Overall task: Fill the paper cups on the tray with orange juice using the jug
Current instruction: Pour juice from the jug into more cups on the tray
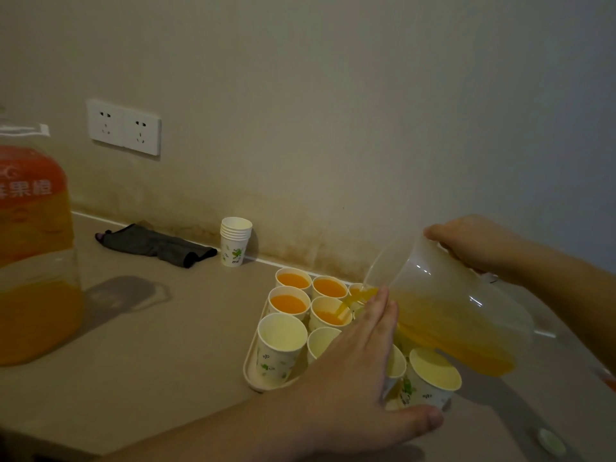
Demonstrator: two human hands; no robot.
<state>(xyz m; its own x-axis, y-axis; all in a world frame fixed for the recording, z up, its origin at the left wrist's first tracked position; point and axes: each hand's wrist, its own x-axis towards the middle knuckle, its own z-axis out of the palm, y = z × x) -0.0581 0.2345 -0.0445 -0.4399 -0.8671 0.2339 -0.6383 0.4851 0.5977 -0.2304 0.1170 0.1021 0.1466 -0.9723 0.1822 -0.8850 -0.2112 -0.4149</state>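
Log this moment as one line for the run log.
step: pouring | right hand: grips tilted jug | left hand: open, steadying jug | stream: into middle cup | tray: front cups empty

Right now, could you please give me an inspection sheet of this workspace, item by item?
Surface: beige counter, no spill seen.
Job's things: jug tilted, juice streaming into a cup; three filled cups behind; empty cups in front, all on tray.
Clutter: juice bottle, cup stack, dark cloth, white cap.
Grippers: right hand grips the jug; left hand flat against its side.
Cables: nothing seen.
Surroundings: stained wall, double socket.
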